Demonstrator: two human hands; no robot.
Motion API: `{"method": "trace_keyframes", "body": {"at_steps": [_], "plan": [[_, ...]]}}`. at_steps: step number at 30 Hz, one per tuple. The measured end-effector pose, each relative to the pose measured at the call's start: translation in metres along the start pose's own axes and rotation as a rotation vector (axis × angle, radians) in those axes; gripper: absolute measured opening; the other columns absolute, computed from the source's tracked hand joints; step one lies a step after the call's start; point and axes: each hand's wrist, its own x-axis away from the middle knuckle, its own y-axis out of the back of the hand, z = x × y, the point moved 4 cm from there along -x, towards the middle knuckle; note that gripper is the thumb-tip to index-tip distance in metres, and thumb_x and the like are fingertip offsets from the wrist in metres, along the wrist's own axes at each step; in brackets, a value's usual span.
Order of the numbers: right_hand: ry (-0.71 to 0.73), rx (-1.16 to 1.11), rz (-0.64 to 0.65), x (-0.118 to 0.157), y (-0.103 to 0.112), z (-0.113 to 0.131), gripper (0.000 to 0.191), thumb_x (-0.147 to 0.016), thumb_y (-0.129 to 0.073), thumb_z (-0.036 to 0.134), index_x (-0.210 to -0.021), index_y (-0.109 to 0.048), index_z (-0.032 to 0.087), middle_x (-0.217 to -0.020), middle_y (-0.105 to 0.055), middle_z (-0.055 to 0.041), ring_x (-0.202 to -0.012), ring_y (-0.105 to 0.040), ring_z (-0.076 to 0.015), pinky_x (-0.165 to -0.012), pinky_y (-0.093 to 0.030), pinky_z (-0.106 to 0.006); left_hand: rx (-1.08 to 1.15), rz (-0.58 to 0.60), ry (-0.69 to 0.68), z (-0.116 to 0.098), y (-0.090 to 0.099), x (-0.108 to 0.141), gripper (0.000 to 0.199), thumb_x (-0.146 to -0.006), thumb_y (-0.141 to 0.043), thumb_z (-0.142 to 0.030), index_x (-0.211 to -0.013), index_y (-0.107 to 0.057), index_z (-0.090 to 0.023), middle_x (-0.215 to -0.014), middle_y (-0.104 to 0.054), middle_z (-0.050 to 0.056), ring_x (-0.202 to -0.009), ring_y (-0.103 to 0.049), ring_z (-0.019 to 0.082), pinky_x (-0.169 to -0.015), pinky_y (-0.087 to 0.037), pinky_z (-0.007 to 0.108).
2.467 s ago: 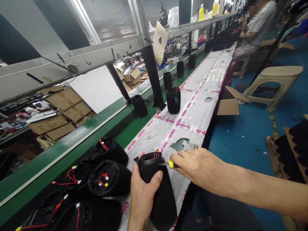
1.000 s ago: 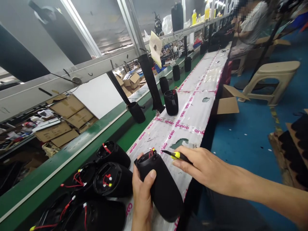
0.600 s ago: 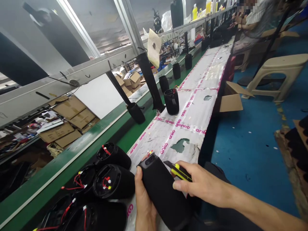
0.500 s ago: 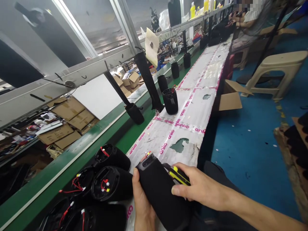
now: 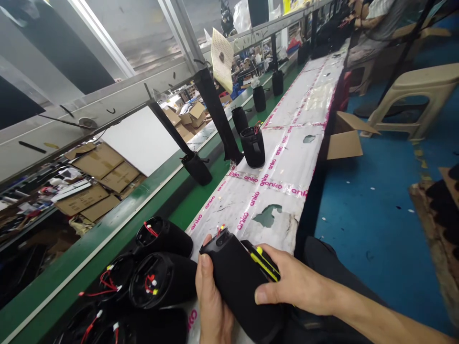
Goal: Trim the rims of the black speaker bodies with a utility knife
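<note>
A black fabric-covered cylinder [image 5: 238, 282] is tilted above the near end of the bench, its open end up and small red and white wire connectors showing there. My left hand [image 5: 212, 296] grips its left side, thumb near the upper rim. My right hand [image 5: 287, 277] is closed around a black and yellow utility knife [image 5: 264, 263], its thumb against the cylinder's right side. The knife's front end lies close to the cylinder; whether it touches cannot be made out. Left of my hands lie several similar black cylinders [image 5: 179, 279] with red wires in their open ends.
A bench covered with white anko-printed film [image 5: 287, 153] runs ahead, beside a green conveyor [image 5: 158, 191]. Another black cylinder [image 5: 253, 152] stands on the film. To the right are an open carton [image 5: 344, 143], a beige stool [image 5: 412, 95] and, farther off, a person's arm [image 5: 369, 21].
The view has shifted slightly. Both hands keep their hold on the cylinder and the knife, and the knife's angle against the cylinder has changed a little.
</note>
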Motion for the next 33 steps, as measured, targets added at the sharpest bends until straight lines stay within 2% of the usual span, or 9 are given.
{"method": "trace_keyframes", "body": {"at_steps": [3, 7, 13, 18, 21, 24, 28, 30, 33], "plan": [[-0.028, -0.03, -0.012, -0.002, 0.0, -0.004, 0.063, -0.06, -0.09, 0.04, -0.112, -0.06, 0.02, -0.101, -0.068, -0.0019, -0.094, -0.062, -0.0235, -0.079, -0.053, -0.033, 0.026, -0.03, 0.032, 0.001, -0.001, 0.001, 0.074, -0.081, -0.068, -0.061, -0.143, -0.05, -0.026, -0.119, -0.072, 0.01, -0.108, -0.069, 0.029, -0.093, -0.057, 0.039], [-0.134, -0.178, 0.038, -0.002, -0.006, -0.018, 0.067, -0.058, -0.091, 0.039, -0.112, -0.058, 0.019, -0.085, -0.066, 0.0015, -0.066, -0.058, -0.0141, -0.055, -0.049, -0.024, -0.157, 0.028, -0.051, -0.008, -0.008, 0.007, 0.079, -0.08, -0.065, -0.065, -0.147, -0.043, -0.03, -0.129, -0.068, 0.009, -0.111, -0.068, 0.029, -0.094, -0.055, 0.039], [-0.075, -0.431, 0.103, 0.001, -0.013, -0.021, 0.064, -0.065, -0.086, 0.047, -0.111, -0.054, 0.016, -0.076, -0.063, 0.0026, -0.051, -0.048, -0.0068, -0.046, -0.043, -0.018, -0.457, 0.166, -0.25, -0.021, -0.021, 0.019, 0.089, -0.08, -0.064, -0.063, -0.155, -0.025, -0.033, -0.16, -0.037, 0.005, -0.141, -0.044, 0.03, -0.116, -0.037, 0.038], [0.012, -0.404, 0.014, -0.002, -0.004, -0.013, 0.064, -0.069, -0.084, 0.051, -0.112, -0.054, 0.015, -0.069, -0.061, 0.004, -0.049, -0.048, -0.0071, -0.046, -0.043, -0.019, -0.558, 0.205, -0.292, -0.016, -0.031, 0.028, 0.095, -0.081, -0.062, -0.062, -0.158, -0.017, -0.031, -0.149, -0.053, 0.008, -0.135, -0.052, 0.032, -0.113, -0.04, 0.041], [0.069, -0.362, -0.02, -0.005, 0.002, -0.002, 0.063, -0.071, -0.084, 0.047, -0.118, -0.054, 0.017, -0.067, -0.061, 0.0057, -0.052, -0.052, -0.0093, -0.051, -0.046, -0.021, -0.607, 0.11, -0.364, -0.018, -0.029, 0.029, 0.086, -0.084, -0.061, -0.061, -0.156, -0.029, -0.026, -0.15, -0.052, 0.009, -0.136, -0.051, 0.033, -0.113, -0.04, 0.043], [0.124, -0.202, -0.134, -0.004, 0.005, 0.01, 0.064, -0.071, -0.084, 0.045, -0.122, -0.054, 0.02, -0.087, -0.069, 0.0007, -0.076, -0.065, -0.0172, -0.071, -0.054, -0.028, -0.634, 0.006, -0.435, -0.018, -0.018, 0.021, 0.067, -0.085, -0.063, -0.057, -0.143, -0.051, -0.025, -0.146, -0.056, 0.009, -0.137, -0.048, 0.032, -0.113, -0.04, 0.042], [0.101, 0.374, -0.362, 0.006, 0.0, 0.014, 0.069, -0.07, -0.085, 0.036, -0.129, -0.053, 0.022, -0.109, -0.071, -0.0044, -0.101, -0.067, -0.0276, -0.087, -0.053, -0.039, -0.497, 0.125, -0.449, -0.011, -0.007, 0.006, 0.08, -0.073, -0.074, -0.061, -0.136, -0.053, -0.017, -0.126, -0.068, 0.015, -0.115, -0.065, 0.034, -0.093, -0.055, 0.04], [0.153, 0.593, -0.368, 0.012, -0.009, 0.014, 0.065, -0.076, -0.08, 0.034, -0.134, -0.051, 0.024, -0.113, -0.071, -0.0046, -0.107, -0.067, -0.0287, -0.091, -0.052, -0.041, -0.479, 0.149, -0.449, -0.009, -0.004, 0.004, 0.076, -0.07, -0.075, -0.061, -0.129, -0.059, -0.015, -0.118, -0.07, 0.014, -0.107, -0.067, 0.033, -0.088, -0.056, 0.039], [0.238, 0.683, -0.3, 0.018, -0.018, 0.011, 0.053, -0.086, -0.07, 0.038, -0.134, -0.05, 0.028, -0.12, -0.069, -0.0027, -0.108, -0.067, -0.0255, -0.092, -0.053, -0.038, -0.333, 0.087, -0.323, -0.006, 0.001, 0.003, 0.063, -0.072, -0.077, -0.053, -0.121, -0.063, -0.017, -0.11, -0.071, 0.009, -0.103, -0.067, 0.029, -0.088, -0.054, 0.035]]}}
